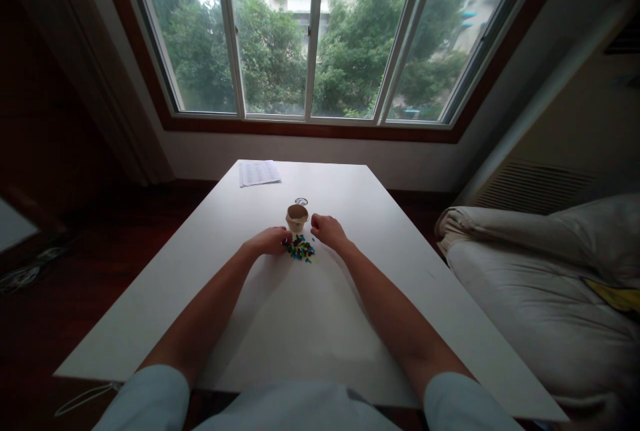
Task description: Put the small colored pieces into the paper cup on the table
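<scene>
A small pile of tiny multicoloured pieces (301, 249), in blue, green, black, yellow and red, lies on the white table (295, 324). Just behind the pile stands a light brown cup (297, 219), upright, its inside too dim to make out. My left hand (273, 241) rests at the pile's left edge, fingers curled and touching the pieces; what they pinch is too small to name. Close to the cup's right side is my right hand (326, 227), closed, its fingertips hidden or too small to show whether they hold anything.
Behind the cup lies a small dark ring-shaped item (301, 201). Sheets of paper (259, 173) lie at the far left corner of the table. A padded light-coloured sofa (540, 297) stands to the right, and a window (310, 37) is beyond the table.
</scene>
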A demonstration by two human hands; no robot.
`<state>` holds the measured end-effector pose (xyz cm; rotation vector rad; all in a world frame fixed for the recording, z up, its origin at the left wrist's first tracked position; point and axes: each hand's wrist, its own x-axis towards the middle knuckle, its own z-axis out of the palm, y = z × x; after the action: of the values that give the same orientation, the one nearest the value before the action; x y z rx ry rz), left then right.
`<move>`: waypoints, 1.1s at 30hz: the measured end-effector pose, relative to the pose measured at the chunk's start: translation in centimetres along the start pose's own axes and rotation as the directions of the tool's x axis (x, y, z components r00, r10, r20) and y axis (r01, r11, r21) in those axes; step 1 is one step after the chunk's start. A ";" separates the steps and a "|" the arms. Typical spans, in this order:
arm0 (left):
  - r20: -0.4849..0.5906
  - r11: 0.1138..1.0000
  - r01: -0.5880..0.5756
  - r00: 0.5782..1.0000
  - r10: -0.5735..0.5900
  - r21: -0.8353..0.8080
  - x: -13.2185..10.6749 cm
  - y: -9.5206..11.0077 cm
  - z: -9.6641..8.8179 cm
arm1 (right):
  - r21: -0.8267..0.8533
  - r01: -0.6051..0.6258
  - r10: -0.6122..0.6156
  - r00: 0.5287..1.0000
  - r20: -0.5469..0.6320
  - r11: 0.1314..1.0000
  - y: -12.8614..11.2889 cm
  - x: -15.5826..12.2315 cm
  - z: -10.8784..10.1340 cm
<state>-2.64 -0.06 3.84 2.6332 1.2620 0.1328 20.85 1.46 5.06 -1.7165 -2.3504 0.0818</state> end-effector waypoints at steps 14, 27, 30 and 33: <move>-0.039 0.999 -0.013 0.999 0.014 0.034 0.1 0.5 0.4 | 0.595 0.053 0.042 0.989 -0.145 0.802 -0.7 1.4 0.9; -0.122 0.999 -0.052 0.991 0.053 0.012 0.6 0.8 1.3 | 0.926 0.149 0.083 0.978 -0.189 0.346 -0.6 2.5 2.2; -0.136 0.999 -0.044 0.990 0.045 0.010 0.6 0.8 1.2 | 0.923 0.144 0.124 0.972 -0.200 0.357 -0.2 2.5 2.3; -0.156 0.998 -0.064 0.986 0.063 -0.006 0.6 0.8 1.0 | 0.922 0.129 0.152 0.969 -0.196 0.365 0.2 2.5 2.4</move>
<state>-1.50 -0.22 3.06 2.6994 1.2196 0.3622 19.77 4.08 3.12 -1.0128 -1.4861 0.9630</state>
